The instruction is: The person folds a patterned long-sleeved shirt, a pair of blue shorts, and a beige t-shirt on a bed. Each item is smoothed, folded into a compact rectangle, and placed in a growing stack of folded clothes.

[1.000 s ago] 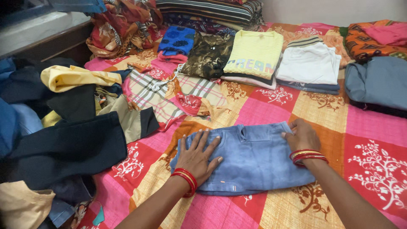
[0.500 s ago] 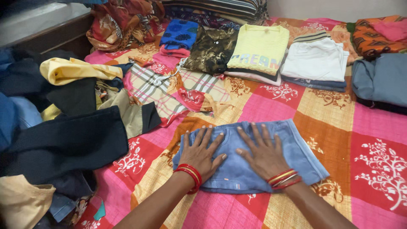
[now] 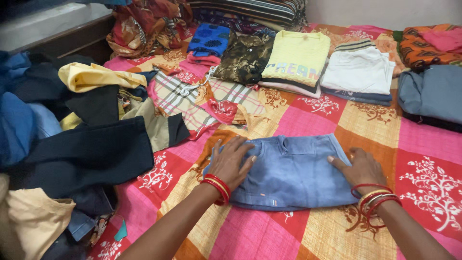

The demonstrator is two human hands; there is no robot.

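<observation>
We press the folded jeans flat near the bed's front edge.

Left hand (image 3: 232, 162) lies spread on the jeans (image 3: 288, 172); right hand (image 3: 361, 167), fingers together, rests at their right edge, likely squaring the fold.

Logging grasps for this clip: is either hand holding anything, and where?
Nothing is gripped. The left hand lies flat on the folded jeans' left end; the right hand presses their right edge.

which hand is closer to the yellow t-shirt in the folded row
Left, narrowly. The left hand lies on the denim shorts' left end; the right hand rests at their right edge, further from the yellow t-shirt.
</observation>
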